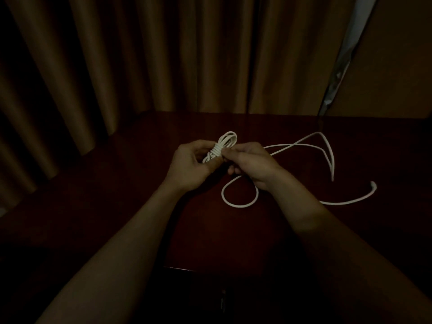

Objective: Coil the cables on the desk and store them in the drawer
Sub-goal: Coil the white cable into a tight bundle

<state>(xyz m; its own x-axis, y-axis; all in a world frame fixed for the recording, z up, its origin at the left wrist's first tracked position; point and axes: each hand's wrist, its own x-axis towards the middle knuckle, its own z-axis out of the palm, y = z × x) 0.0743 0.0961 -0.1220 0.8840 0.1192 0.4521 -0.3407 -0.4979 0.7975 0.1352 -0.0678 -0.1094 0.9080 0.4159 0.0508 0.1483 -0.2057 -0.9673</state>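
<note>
Dim curtained room: brown drapes (163, 54), dark wooden desk (140, 195)

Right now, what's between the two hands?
In the head view, a coiled white cable bundle sits between the left hand and right hand, both gripping it. Its wrapped middle is at the fingertips and its loop sticks out above.

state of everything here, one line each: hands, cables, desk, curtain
left hand: closed around the coil, holding it above the desk
right hand: fingers pinched at the wrap on the coil
coil: white, bundled into loops, turns wound around its middle
loose cable: white, uncoiled, sprawled in loops on the desk
desk: dark wood, bare at left
curtain: drawn shut
drawer: not clearly visible
</note>
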